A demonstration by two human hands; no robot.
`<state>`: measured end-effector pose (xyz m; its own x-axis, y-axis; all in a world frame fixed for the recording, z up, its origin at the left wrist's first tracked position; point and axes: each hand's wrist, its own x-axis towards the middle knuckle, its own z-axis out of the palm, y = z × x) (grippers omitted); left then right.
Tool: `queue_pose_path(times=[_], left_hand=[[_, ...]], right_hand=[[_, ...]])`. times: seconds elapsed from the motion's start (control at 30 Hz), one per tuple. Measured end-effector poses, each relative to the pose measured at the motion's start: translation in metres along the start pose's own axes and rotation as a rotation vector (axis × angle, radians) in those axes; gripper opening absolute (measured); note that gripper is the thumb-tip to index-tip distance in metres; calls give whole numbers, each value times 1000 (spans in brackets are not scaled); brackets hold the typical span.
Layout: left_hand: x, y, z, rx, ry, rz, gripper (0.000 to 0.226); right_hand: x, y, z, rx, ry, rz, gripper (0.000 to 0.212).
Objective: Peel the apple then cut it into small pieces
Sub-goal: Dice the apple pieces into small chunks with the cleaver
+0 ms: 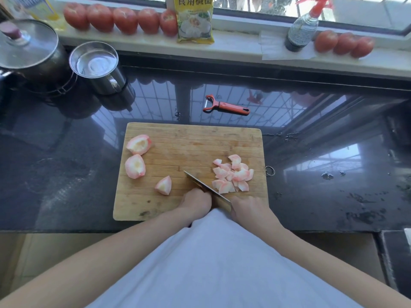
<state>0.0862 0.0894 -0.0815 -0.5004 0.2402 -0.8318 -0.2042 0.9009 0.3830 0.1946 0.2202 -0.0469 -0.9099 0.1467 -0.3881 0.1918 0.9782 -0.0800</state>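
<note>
Dark glossy countertop (311,174) under a window, wooden cutting board (193,143) near its front edge. On the board: two large peeled apple chunks at left, one (139,144) above the other (135,166), apart from each other; a smaller wedge (163,185) lower, toward the middle; a pile of small cut pieces (232,174) at right. Knife (206,188) blade runs diagonally from mid-board down toward the person, tip between the wedge and the pile. Right hand (249,207) grips the knife at the handle end; the handle itself is hidden. Left hand (196,201) sits just left of the blade, fingers curled downward; whether it holds anything, cannot tell. Both hands are at the near edge of the board, white garment (218,263) below them. Red peeler (224,105) lies on the counter behind the board, untouched. Steel mug (97,67) and a lidded pot (29,50) at far left. Windowsill holds a row of tomatoes (124,18), a yellow packet (194,18), a spray bottle (303,30) and three more tomatoes (344,43) at right.
</note>
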Motion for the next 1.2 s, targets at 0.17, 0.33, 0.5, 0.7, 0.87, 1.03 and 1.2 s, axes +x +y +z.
queue_pose_path(times=[0.17,0.33,0.5,0.7,0.87,1.03,1.2], left_hand=[[1,-5,0,32,-16,67,42],[-6,-7,-3,21,-11,77,42],[-9,-2,-4,23,-3,52,41],[-6,-4,-3,-10,13,40,38],[-1,-3,-1,-69,59,15,38],[5,-3,2,2,11,29,39],[15,-7,5,169,-9,102,37]], right_hand=[[12,-13,1,68,-49,67,22],[-9,2,-5,355,42,105,16],[-30,10,-10,229,72,52,40],[-31,13,-6,142,71,24,62],[-25,13,0,111,75,24,42],[-21,8,-6,142,-60,68,22],[-17,3,-8,130,-102,60,20]])
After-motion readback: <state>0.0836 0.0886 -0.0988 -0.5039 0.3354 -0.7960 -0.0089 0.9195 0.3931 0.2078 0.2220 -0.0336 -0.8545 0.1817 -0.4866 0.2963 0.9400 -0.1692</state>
